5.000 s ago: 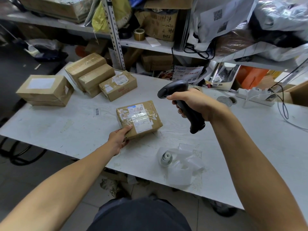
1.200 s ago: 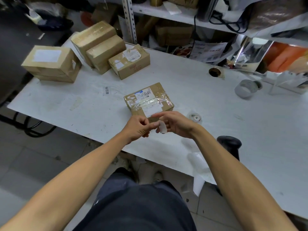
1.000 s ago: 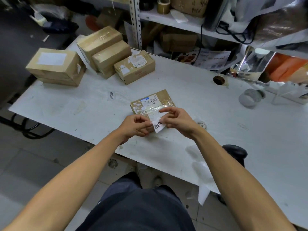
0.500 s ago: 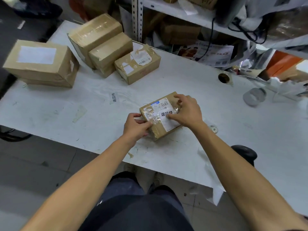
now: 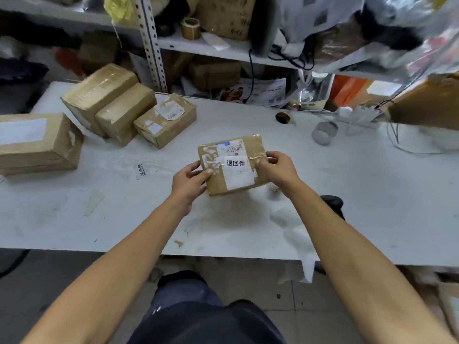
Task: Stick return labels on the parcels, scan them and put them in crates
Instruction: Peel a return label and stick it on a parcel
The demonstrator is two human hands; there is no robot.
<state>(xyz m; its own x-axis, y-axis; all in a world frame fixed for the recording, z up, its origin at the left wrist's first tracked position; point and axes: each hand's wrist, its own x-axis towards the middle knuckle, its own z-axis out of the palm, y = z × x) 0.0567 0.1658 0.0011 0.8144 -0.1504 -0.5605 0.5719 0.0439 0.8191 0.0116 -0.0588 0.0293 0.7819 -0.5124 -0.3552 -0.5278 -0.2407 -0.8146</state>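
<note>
While my left hand [image 5: 190,181] and right hand [image 5: 278,167] grip its short ends, the parcel [image 5: 233,165] lies crosswise between them, label [image 5: 237,171] up.

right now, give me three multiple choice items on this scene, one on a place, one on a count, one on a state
1. Where is the white return label?
A. on top of the held parcel
B. on the shelf
C. on the floor

2. How many other parcels lie on the table's left part?
A. one
B. four
C. seven

3. How is the held parcel held?
A. by the left hand alone
B. by both hands, one at each end
C. by no hand

Key:
1 A, the label sits on the parcel's top face under the barcode.
2 B, one large box lies apart at the far left and three boxes lie side by side on the table.
3 B, the left hand grips the left end and the right hand grips the right end.
</note>
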